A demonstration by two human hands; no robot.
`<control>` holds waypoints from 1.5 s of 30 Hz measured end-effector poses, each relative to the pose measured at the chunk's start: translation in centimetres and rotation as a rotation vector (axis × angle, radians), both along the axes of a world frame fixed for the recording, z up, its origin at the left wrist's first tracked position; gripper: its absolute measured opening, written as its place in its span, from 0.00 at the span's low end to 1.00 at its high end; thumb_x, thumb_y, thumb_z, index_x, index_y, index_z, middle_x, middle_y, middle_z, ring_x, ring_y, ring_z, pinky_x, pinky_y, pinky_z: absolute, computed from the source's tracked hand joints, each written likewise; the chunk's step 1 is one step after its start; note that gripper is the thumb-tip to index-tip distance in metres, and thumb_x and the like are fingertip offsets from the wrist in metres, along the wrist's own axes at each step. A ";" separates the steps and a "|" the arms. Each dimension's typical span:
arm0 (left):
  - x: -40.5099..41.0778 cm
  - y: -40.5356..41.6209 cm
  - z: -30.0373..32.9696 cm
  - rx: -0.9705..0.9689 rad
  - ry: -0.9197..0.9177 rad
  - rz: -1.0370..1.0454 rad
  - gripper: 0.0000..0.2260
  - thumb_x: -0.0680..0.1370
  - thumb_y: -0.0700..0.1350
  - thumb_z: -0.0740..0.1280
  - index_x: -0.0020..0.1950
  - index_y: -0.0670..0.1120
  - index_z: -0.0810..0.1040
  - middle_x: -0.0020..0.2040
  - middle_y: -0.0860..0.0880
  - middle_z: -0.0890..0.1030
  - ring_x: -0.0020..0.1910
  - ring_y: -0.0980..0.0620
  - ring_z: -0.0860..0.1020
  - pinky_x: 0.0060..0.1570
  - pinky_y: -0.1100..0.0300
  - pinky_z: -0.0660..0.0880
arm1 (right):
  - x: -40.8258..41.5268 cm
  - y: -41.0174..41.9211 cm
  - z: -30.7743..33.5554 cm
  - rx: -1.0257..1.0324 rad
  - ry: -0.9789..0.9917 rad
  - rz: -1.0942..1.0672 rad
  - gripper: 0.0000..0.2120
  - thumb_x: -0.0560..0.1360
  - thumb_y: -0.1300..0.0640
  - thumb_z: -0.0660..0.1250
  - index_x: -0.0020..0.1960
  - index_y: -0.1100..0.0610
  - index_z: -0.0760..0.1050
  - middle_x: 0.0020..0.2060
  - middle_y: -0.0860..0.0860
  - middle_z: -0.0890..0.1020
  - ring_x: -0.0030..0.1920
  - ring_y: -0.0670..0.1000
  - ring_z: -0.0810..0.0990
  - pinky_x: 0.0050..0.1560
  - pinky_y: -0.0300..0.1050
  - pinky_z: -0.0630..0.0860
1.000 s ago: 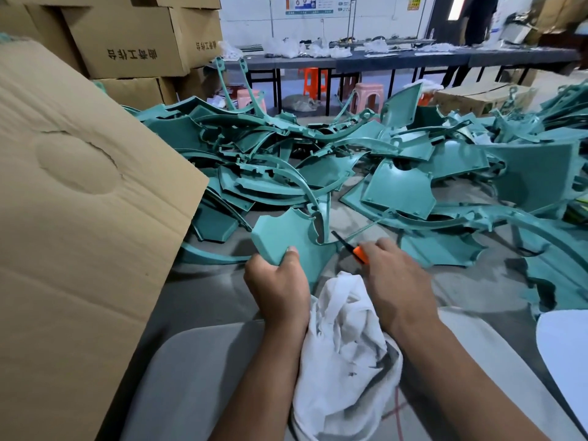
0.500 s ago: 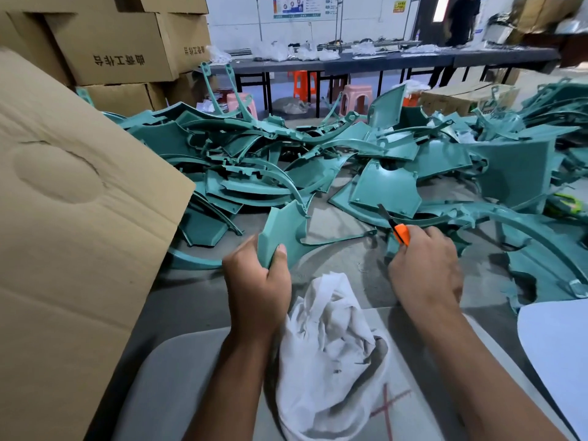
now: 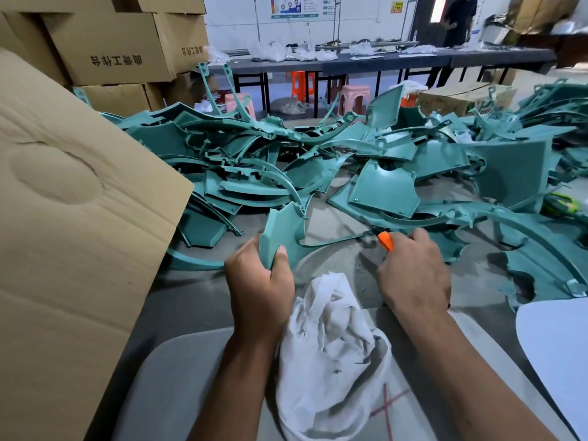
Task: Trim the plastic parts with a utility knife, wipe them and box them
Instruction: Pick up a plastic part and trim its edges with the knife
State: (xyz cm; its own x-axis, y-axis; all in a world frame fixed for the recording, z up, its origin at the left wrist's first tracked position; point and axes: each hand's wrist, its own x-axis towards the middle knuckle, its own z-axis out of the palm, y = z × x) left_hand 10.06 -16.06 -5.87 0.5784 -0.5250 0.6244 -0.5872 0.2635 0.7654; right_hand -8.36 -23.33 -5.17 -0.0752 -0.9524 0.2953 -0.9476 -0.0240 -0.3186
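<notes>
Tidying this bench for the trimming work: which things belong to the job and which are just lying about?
Job:
left hand holding teal plastic part
right hand holding utility knife
white rag
cardboard box

Lying about:
plastic stools
green object, unclear

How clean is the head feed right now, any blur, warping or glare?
Head view: hands and held teal part fairly sharp; knife tip slightly smeared; top right corner motion-blurred; wide-angle bending at the edges; bright doorway blown out; soft light, weak shadows.

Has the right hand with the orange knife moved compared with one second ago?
Yes. The right hand gripping the orange utility knife moved rightward, away from the crumpled white cloth and the left hand.
</notes>
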 end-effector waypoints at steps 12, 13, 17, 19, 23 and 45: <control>-0.4 0.1 -0.2 -0.004 0.020 -0.012 0.05 0.73 0.40 0.68 0.44 0.49 0.82 0.36 0.60 0.80 0.35 0.61 0.79 0.34 0.69 0.73 | 2.1 1.8 0.0 0.063 0.121 0.163 0.06 0.79 0.59 0.63 0.54 0.55 0.77 0.47 0.52 0.69 0.54 0.57 0.74 0.44 0.49 0.67; -0.4 0.1 -0.2 -0.005 0.035 -0.009 0.05 0.73 0.41 0.68 0.44 0.49 0.82 0.36 0.60 0.81 0.36 0.61 0.80 0.34 0.68 0.73 | 2.3 2.0 0.0 0.059 0.100 0.190 0.05 0.80 0.55 0.63 0.52 0.55 0.77 0.47 0.51 0.69 0.53 0.57 0.75 0.43 0.49 0.67; -0.4 -0.1 -0.2 0.012 0.120 0.027 0.07 0.71 0.42 0.68 0.46 0.45 0.84 0.38 0.56 0.84 0.38 0.55 0.82 0.37 0.61 0.78 | 2.7 2.3 -0.1 0.090 -0.019 0.321 0.10 0.81 0.49 0.65 0.48 0.53 0.80 0.43 0.49 0.71 0.42 0.56 0.74 0.40 0.48 0.68; -0.4 -0.1 -0.1 0.027 0.211 0.051 0.06 0.70 0.44 0.68 0.44 0.47 0.83 0.38 0.58 0.84 0.37 0.61 0.82 0.38 0.59 0.80 | 2.4 2.0 0.1 0.114 -0.106 0.349 0.08 0.78 0.53 0.66 0.43 0.53 0.80 0.39 0.50 0.75 0.39 0.56 0.76 0.36 0.47 0.67; -0.3 0.3 0.4 0.030 0.274 -0.001 0.06 0.70 0.43 0.70 0.40 0.55 0.80 0.37 0.60 0.84 0.38 0.61 0.83 0.40 0.59 0.81 | 1.5 1.4 0.4 -0.205 -0.241 0.206 0.04 0.78 0.59 0.68 0.46 0.55 0.82 0.39 0.51 0.79 0.36 0.53 0.73 0.38 0.44 0.66; 2.5 0.5 1.4 0.291 -0.312 -0.330 0.28 0.73 0.33 0.63 0.69 0.52 0.79 0.73 0.56 0.74 0.78 0.54 0.62 0.77 0.45 0.59 | 1.4 0.6 0.7 0.156 -1.741 0.239 0.09 0.80 0.59 0.70 0.44 0.57 0.72 0.28 0.52 0.73 0.22 0.48 0.65 0.20 0.39 0.61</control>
